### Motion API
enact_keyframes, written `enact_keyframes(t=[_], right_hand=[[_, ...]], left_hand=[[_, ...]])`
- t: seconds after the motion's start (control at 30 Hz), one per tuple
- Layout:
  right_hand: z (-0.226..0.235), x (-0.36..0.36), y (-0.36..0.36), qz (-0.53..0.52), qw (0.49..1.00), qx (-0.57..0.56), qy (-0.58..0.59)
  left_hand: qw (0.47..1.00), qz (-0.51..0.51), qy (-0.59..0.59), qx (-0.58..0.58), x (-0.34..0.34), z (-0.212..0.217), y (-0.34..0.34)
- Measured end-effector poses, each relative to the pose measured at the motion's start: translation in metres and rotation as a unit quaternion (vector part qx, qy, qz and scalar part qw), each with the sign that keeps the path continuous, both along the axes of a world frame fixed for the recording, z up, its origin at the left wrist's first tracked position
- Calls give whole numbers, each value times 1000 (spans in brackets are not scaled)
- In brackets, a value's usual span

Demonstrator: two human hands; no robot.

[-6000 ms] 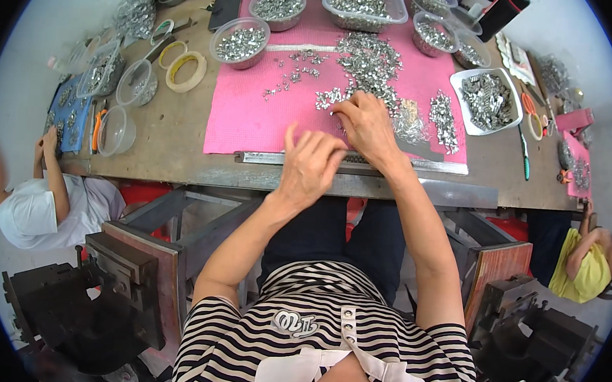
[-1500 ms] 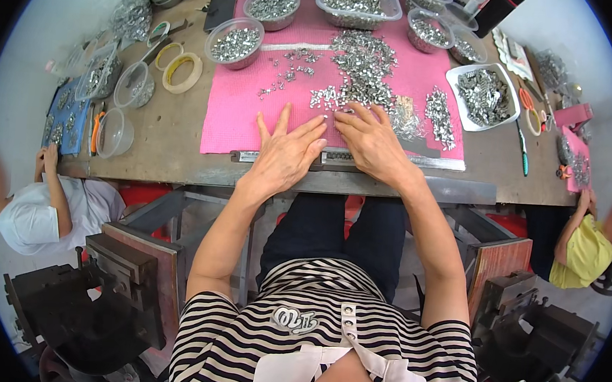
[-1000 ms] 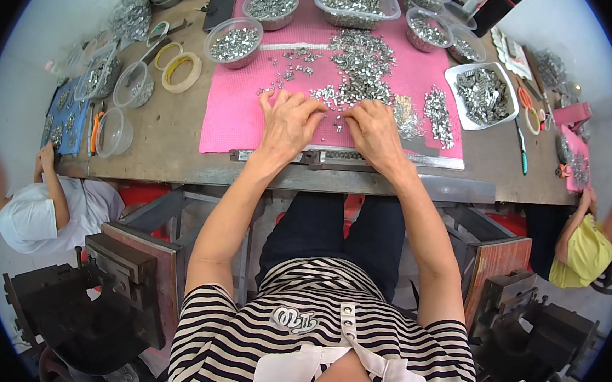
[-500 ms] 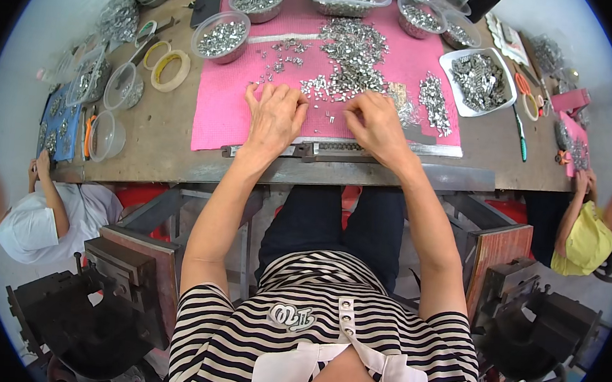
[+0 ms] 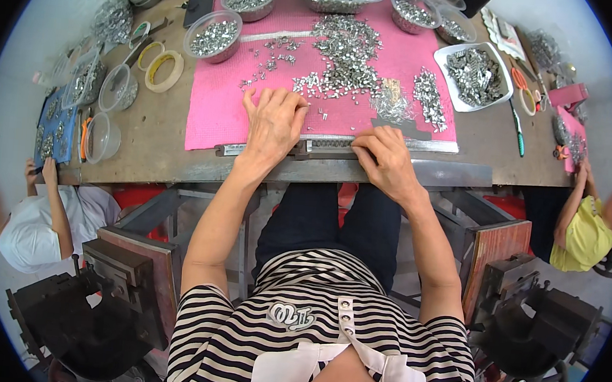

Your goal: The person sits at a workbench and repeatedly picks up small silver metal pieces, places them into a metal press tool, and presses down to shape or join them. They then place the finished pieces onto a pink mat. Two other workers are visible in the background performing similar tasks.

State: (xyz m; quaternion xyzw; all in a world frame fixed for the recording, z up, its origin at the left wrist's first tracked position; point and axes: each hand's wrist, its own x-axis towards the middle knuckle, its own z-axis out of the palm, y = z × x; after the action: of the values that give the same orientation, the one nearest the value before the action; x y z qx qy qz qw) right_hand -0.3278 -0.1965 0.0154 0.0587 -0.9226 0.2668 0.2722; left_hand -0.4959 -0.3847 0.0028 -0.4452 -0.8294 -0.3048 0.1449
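My left hand (image 5: 274,123) hangs over the front of a pink mat (image 5: 211,103), its fingers bent down and their tips hidden. Lower and to the right, my right hand (image 5: 387,160) has thumb and forefinger pinched at a narrow metal jig (image 5: 329,146), near the right part of its slotted row. Whatever lies in the pinch is too small to make out. Beyond my hands spreads a heap of small shiny metal pieces (image 5: 345,52), a few lying loose close to my left fingers. A bundle of thin metal pins (image 5: 391,103) lies right of the heap.
Clear tubs of metal parts (image 5: 215,37) line the back, and a white square dish (image 5: 476,76) stands right. Tape rolls (image 5: 164,71) lie left. A toothbrush (image 5: 519,131) and orange-handled scissors (image 5: 519,79) lie right. Two people (image 5: 33,232) work at the sides.
My right hand has come back from the edge of the heap toward me, down to the metal jig. My left hand has stayed nearly in place. The view has shifted slightly.
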Motion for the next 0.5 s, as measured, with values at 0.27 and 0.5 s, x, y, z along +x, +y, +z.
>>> enact_keyframes(t=[0.27,0.5], right_hand=[[1,-25,11,-79,991,-20,-110],[6,-35,17,-76,978,-64,-184]], left_hand=[[996,-80,-29,10,10,3,16],[998,-43,-28,-44,-3,11,-1]])
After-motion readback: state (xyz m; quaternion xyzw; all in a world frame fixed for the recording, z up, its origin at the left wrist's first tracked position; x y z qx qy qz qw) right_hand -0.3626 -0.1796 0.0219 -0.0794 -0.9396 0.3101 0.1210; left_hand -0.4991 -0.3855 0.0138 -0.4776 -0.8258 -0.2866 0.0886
